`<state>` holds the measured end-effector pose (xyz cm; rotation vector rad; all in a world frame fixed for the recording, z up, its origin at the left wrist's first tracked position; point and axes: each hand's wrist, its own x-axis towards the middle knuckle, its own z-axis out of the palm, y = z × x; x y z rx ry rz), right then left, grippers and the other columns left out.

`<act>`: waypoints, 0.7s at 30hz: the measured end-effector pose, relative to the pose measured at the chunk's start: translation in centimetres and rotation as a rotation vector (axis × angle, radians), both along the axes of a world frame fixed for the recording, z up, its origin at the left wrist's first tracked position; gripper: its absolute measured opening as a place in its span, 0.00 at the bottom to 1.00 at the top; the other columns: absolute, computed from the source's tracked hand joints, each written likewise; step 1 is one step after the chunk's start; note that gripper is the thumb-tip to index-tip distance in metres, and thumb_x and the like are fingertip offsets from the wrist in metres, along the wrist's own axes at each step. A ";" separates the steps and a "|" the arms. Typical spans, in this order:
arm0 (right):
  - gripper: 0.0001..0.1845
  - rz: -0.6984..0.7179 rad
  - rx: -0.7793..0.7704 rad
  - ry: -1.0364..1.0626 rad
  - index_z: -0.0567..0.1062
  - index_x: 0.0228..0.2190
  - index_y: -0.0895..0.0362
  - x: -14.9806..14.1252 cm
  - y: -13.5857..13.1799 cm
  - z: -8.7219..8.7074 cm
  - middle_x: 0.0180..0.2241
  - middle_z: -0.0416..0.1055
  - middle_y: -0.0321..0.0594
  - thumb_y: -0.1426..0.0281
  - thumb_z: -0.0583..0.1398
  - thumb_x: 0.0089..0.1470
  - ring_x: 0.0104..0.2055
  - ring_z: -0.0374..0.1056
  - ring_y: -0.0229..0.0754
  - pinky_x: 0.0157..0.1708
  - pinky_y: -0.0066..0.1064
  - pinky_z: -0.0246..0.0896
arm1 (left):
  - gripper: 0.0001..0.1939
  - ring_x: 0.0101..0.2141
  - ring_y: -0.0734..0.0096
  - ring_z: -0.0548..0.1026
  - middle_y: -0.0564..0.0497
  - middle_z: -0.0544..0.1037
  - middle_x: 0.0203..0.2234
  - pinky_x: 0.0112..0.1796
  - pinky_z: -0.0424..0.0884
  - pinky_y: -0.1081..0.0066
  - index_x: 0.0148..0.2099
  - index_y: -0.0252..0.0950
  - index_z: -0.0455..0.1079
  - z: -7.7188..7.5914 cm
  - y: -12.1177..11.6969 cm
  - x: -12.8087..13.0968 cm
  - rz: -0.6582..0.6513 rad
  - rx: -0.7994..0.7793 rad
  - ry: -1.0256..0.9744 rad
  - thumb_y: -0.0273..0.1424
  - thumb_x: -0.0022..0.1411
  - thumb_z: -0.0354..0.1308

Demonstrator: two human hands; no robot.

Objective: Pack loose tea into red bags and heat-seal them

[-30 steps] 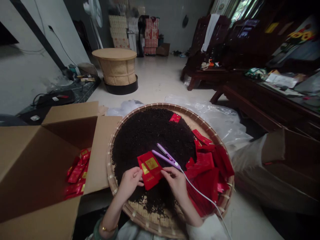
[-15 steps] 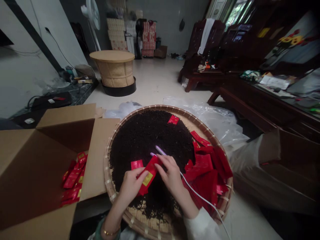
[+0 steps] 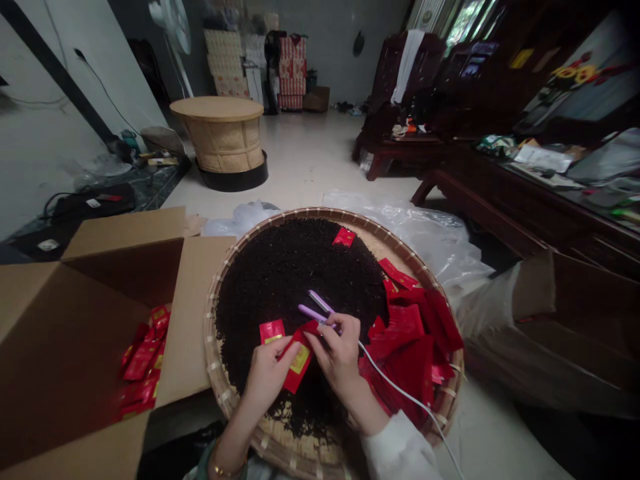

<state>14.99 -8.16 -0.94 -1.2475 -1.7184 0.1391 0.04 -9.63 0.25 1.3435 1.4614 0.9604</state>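
My left hand point(image 3: 270, 370) is closed on the left edge of a red packet point(image 3: 296, 373) with a gold label. The thumb of my right hand point(image 3: 340, 347) presses the packet's upper edge, its fingers curled beside it. The packet tilts over dark loose leaves point(image 3: 290, 267), which look like tea, in a round woven bamboo tray point(image 3: 213, 347). Just beyond my right fingers is a purple two-armed tool point(image 3: 313, 312), like a small hair straightener, its arms apart; its rear is hidden under my hand. A white cord point(image 3: 395, 387) runs from there. Another red packet point(image 3: 271, 329) lies behind my left hand.
Many flat red packets point(image 3: 405, 340) are piled on the tray's right side, and one packet point(image 3: 344, 237) lies near the far rim. To the left, an open cardboard box point(image 3: 200, 320) holds filled-looking red packets point(image 3: 145, 353). Clear plastic sheeting point(image 3: 425, 240) lies beyond the tray.
The held packet's upper edge has folded or bent down, and my right fingers have curled in more toward the purple tool. The view has shifted slightly.
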 end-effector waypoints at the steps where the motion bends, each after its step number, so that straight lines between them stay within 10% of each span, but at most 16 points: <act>1: 0.08 0.003 -0.011 -0.023 0.76 0.26 0.54 0.0 0.0 0.3 0.29 0.68 0.42 0.69 0.59 0.56 0.35 0.64 0.44 0.34 0.38 0.63 | 0.13 0.24 0.64 0.76 0.49 0.81 0.24 0.27 0.70 0.72 0.32 0.36 0.79 0.0 0.0 0.0 -0.006 0.037 0.064 0.39 0.55 0.58; 7: 0.10 0.240 -0.124 -0.006 0.74 0.28 0.55 0.9 0.1 1.7 0.26 0.71 0.39 0.70 0.55 0.59 0.31 0.64 0.41 0.33 0.34 0.60 | 0.10 0.31 0.59 0.80 0.48 0.83 0.31 0.37 0.73 0.67 0.36 0.41 0.80 0.2 0.6 -1.1 0.052 0.086 0.154 0.36 0.52 0.60; 15: 0.08 0.362 -0.320 0.260 0.76 0.36 0.53 1.4 0.6 2.4 0.34 0.78 0.39 0.67 0.57 0.57 0.42 0.71 0.44 0.59 0.48 0.49 | 0.27 0.38 0.53 0.79 0.42 0.82 0.37 0.38 0.77 0.58 0.45 0.32 0.76 0.5 1.8 -1.9 0.140 -0.243 -0.700 0.43 0.44 0.68; 21: 0.21 0.767 -0.702 0.453 0.76 0.45 0.54 1.3 0.7 3.1 0.47 0.74 0.43 0.55 0.59 0.54 0.51 0.69 0.47 0.54 0.43 0.60 | 0.28 0.37 0.56 0.80 0.40 0.82 0.36 0.38 0.77 0.63 0.44 0.31 0.76 1.4 1.6 -1.5 0.052 -0.329 -0.804 0.42 0.41 0.71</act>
